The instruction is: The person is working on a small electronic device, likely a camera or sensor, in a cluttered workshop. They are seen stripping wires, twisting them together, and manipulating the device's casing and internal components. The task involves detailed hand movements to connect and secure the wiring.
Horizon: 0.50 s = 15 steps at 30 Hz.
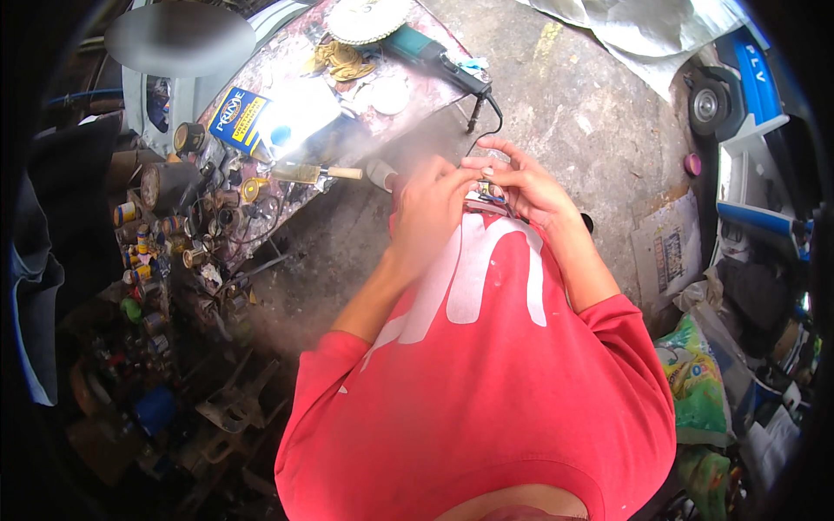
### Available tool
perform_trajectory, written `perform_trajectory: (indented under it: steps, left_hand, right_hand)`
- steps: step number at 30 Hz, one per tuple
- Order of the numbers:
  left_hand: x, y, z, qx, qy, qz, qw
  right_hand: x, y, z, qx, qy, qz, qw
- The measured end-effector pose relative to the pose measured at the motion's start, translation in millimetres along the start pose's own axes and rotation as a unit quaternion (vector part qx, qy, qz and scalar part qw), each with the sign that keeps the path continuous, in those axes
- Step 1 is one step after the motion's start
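Close to my chest, my left hand (434, 195) and my right hand (530, 182) are both closed on a small electrical part (484, 194), pale with metal bits and wires, partly hidden by my fingers. A thin black cord (495, 111) runs down to my hands from near the end of a green-and-black power tool (426, 54), which lies on the cluttered worktable (373, 130) ahead of me. My red shirt fills the view below my hands.
The worktable holds a round pad (365, 17), a yellow cloth (343, 61), a blue-and-yellow can (234, 117) and a brush (308, 174). Many small containers crowd the left. A blue-and-white vehicle part (747, 156) and a green sack (691, 373) sit right, beside the concrete floor.
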State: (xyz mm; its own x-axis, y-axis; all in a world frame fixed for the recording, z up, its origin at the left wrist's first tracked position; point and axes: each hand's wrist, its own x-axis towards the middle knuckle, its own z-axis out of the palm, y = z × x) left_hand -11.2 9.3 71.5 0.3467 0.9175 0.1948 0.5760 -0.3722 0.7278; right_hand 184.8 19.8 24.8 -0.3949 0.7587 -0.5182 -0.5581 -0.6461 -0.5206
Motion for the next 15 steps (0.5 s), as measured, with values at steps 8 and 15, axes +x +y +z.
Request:
perform_trajectory:
  steps: [8, 15]
  left_hand:
    - [11, -7, 13, 0.022, 0.012, -0.051, 0.998]
    - [15, -22, 11, -0.392, -0.181, -0.364, 0.825]
  right_hand:
    - [-20, -7, 16, -0.038, 0.007, -0.122, 0.992]
    - [0, 20, -4, -0.501, 0.103, -0.423, 0.748]
